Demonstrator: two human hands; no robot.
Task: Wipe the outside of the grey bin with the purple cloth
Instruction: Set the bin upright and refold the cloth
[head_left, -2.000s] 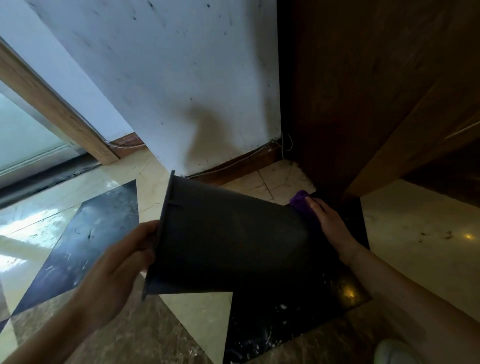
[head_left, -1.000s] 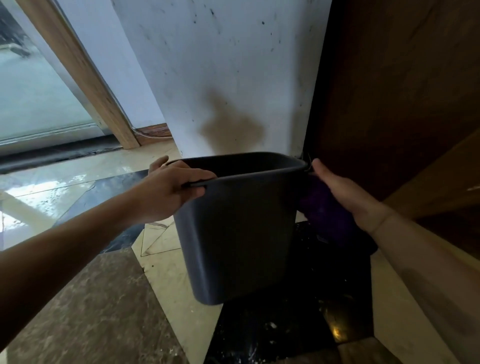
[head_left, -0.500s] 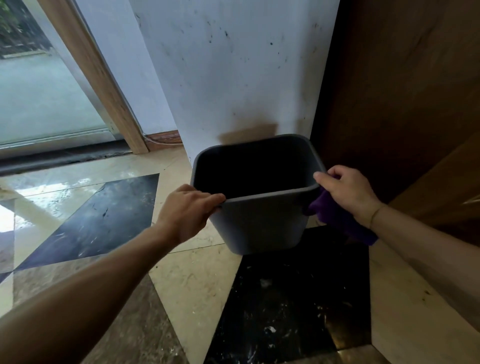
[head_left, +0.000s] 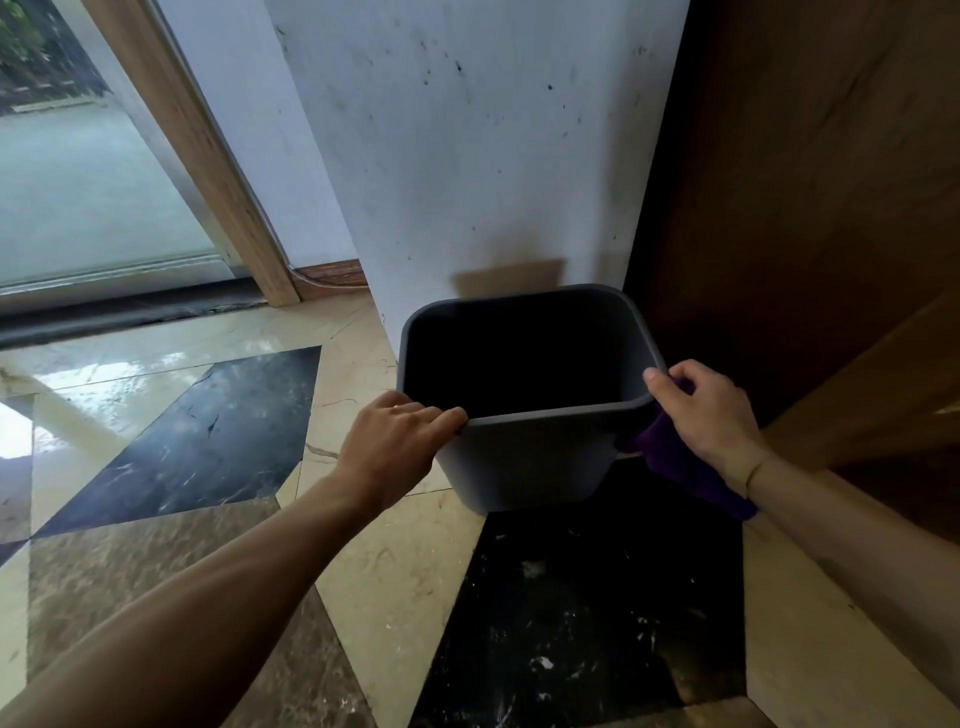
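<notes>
The grey bin (head_left: 530, 457) stands upright on the floor against the white wall, its dark inside empty as far as I can see. My left hand (head_left: 392, 441) grips the near rim at its left corner. My right hand (head_left: 706, 410) is at the bin's right near corner, thumb on the rim, and holds the purple cloth (head_left: 680, 467), which hangs down beside the bin's right side.
A white wall (head_left: 467, 156) rises right behind the bin. Dark wooden furniture (head_left: 805, 208) stands close on the right. A sliding glass door with a wooden frame (head_left: 208, 156) is at the left. The floor (head_left: 363, 545) is polished marble in beige, black and brown.
The bin went from lying tilted in my hands to standing upright by the wall. Over the last half second it has barely moved and both hands stay at the rim.
</notes>
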